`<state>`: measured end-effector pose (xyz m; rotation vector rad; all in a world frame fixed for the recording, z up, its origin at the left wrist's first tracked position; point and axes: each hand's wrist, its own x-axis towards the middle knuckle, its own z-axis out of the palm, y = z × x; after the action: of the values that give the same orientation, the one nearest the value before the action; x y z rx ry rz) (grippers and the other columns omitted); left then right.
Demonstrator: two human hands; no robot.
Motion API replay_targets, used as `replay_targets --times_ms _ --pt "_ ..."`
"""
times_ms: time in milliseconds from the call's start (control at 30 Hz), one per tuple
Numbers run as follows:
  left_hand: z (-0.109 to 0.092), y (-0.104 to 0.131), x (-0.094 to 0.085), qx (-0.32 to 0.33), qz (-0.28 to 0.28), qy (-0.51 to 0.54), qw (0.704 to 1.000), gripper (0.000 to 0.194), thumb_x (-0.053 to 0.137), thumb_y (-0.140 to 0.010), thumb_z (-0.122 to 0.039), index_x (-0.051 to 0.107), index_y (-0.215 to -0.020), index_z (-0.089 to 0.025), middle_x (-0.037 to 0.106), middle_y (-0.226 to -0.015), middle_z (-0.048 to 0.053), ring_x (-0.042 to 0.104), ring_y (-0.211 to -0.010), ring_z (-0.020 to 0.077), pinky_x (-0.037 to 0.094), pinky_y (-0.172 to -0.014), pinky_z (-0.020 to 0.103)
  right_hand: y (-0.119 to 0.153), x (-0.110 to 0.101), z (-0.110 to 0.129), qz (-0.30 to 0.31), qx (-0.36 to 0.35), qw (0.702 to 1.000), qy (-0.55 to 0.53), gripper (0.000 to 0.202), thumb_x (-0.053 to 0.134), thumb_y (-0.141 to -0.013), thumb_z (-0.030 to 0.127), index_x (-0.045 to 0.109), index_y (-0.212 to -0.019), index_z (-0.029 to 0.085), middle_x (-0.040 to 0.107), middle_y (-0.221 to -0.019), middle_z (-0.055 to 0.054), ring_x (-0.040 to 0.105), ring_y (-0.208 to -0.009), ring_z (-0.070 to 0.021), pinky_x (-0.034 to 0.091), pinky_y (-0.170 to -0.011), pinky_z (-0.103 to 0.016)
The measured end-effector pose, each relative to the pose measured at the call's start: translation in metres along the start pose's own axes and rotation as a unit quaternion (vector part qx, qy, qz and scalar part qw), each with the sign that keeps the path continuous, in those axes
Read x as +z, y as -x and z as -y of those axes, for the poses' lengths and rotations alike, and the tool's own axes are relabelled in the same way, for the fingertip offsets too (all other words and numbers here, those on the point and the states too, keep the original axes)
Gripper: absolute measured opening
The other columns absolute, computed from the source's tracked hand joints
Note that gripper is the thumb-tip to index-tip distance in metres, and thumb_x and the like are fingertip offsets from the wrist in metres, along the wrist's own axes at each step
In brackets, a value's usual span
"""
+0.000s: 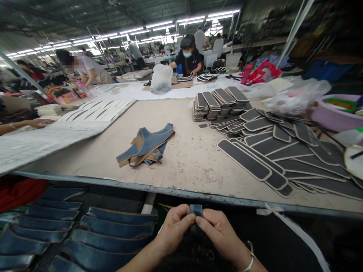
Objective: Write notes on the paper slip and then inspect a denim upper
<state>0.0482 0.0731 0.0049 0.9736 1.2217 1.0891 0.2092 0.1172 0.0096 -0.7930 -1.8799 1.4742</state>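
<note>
My left hand (172, 228) and my right hand (218, 232) meet below the table's front edge, both pinching a small blue denim piece (196, 210) between thumbs and fingertips. A bracelet sits on my right wrist. On the worktable (187, 158) ahead lies a small stack of blue denim and tan shoe-upper pieces (146, 145), well beyond my hands. To my lower left, several curved blue denim strips (93, 234) lie in rows.
Several long dark grey insole-like strips (272, 151) spread over the table's right side, with stacks (218, 104) behind them. A pink basin (337, 111) and plastic bags sit far right. White sheets (93, 113) lie left. Other people work at tables behind.
</note>
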Motion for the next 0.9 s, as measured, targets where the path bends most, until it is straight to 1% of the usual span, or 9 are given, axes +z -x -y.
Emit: replay_targets --times_ms 100,200,333,400,467,600,700,767,900 --pt "0.001 0.0 0.002 -0.036 0.022 0.098 0.994 0.034 0.068 -0.074 -0.041 0.05 -0.065 -0.014 0.042 -0.058 -0.003 0.033 -0.053 0.0074 0.024 -0.05 0.021 0.002 0.005 0.002 -0.019 -0.018 1.0 0.005 0.042 0.045 -0.092 0.044 0.058 -0.065 0.016 0.052 -0.065 -0.001 0.047 -0.063 -0.0146 0.038 -0.062 -0.026" --pt "-0.002 0.0 0.004 -0.056 0.028 0.151 0.987 0.033 0.069 -0.073 -0.04 0.05 -0.066 -0.013 0.045 -0.058 -0.002 0.036 -0.052 0.0068 0.026 -0.05 0.02 0.004 0.008 0.0 -0.025 0.014 0.996 -0.084 0.047 0.044 -0.091 0.049 0.054 -0.06 0.016 0.049 -0.062 0.0 0.045 -0.061 -0.0145 0.037 -0.059 -0.026" --pt "-0.011 0.0 0.003 -0.058 0.058 0.125 0.989 0.035 0.068 -0.074 -0.045 0.052 -0.07 -0.014 0.05 -0.06 0.0 0.041 -0.051 0.0085 0.03 -0.051 0.021 0.003 0.007 -0.003 0.047 0.068 0.974 -0.209 0.054 0.036 -0.092 0.059 0.053 -0.065 0.015 0.045 -0.062 0.0 0.039 -0.056 -0.0122 0.031 -0.052 -0.025" --pt "-0.014 -0.001 0.002 -0.055 0.058 0.097 0.992 0.039 0.069 -0.072 -0.048 0.05 -0.066 -0.014 0.046 -0.057 -0.002 0.038 -0.051 0.008 0.028 -0.051 0.02 0.001 0.005 -0.002 0.062 0.071 0.978 -0.187 0.053 0.041 -0.09 0.06 0.054 -0.067 0.015 0.043 -0.063 0.001 0.035 -0.057 -0.0116 0.028 -0.053 -0.024" --pt "-0.014 -0.001 0.002 -0.048 0.047 0.085 0.994 0.043 0.071 -0.07 -0.048 0.044 -0.062 -0.016 0.04 -0.056 -0.004 0.033 -0.052 0.0069 0.025 -0.051 0.02 0.0 0.004 0.0 0.044 0.066 0.988 -0.135 0.047 0.049 -0.089 0.055 0.054 -0.066 0.014 0.04 -0.062 0.002 0.032 -0.058 -0.0112 0.026 -0.053 -0.024" --pt "-0.012 -0.002 -0.002 -0.034 0.042 0.079 0.995 0.041 0.055 -0.081 -0.053 0.048 -0.067 -0.016 0.044 -0.06 -0.002 0.037 -0.056 0.0095 0.03 -0.055 0.021 0.002 0.001 0.005 0.028 0.006 0.996 -0.09 0.04 0.044 -0.094 0.043 0.06 -0.07 0.015 0.052 -0.069 0.0 0.046 -0.066 -0.0147 0.036 -0.062 -0.026" --pt "-0.013 -0.001 -0.008 0.027 0.065 -0.003 0.998 0.041 0.046 -0.086 -0.053 0.056 -0.077 -0.014 0.051 -0.07 0.002 0.045 -0.067 0.014 0.036 -0.064 0.025 0.004 0.0 0.003 -0.016 -0.01 0.998 -0.064 0.037 0.042 -0.095 0.039 0.063 -0.075 0.016 0.057 -0.072 -0.001 0.052 -0.069 -0.016 0.038 -0.064 -0.026" --pt "-0.014 0.001 -0.01 0.06 0.08 -0.122 0.987 0.035 0.051 -0.083 -0.05 0.057 -0.078 -0.015 0.051 -0.073 0.002 0.046 -0.071 0.0154 0.035 -0.066 0.025 0.005 0.0 0.0 -0.052 -0.002 0.998 -0.036 0.035 0.044 -0.095 0.039 0.062 -0.075 0.016 0.056 -0.072 0.0 0.051 -0.068 -0.0157 0.038 -0.062 -0.025" --pt "-0.004 0.005 -0.007 0.11 0.11 -0.383 0.911 0.019 0.07 -0.072 -0.033 0.062 -0.08 -0.019 0.059 -0.08 0.002 0.051 -0.077 0.0187 0.035 -0.071 0.028 0.007 0.002 -0.003 -0.091 -0.019 0.996 -0.006 0.033 0.044 -0.094 0.038 0.057 -0.073 0.017 0.052 -0.07 0.0 0.047 -0.065 -0.0146 0.036 -0.06 -0.026"
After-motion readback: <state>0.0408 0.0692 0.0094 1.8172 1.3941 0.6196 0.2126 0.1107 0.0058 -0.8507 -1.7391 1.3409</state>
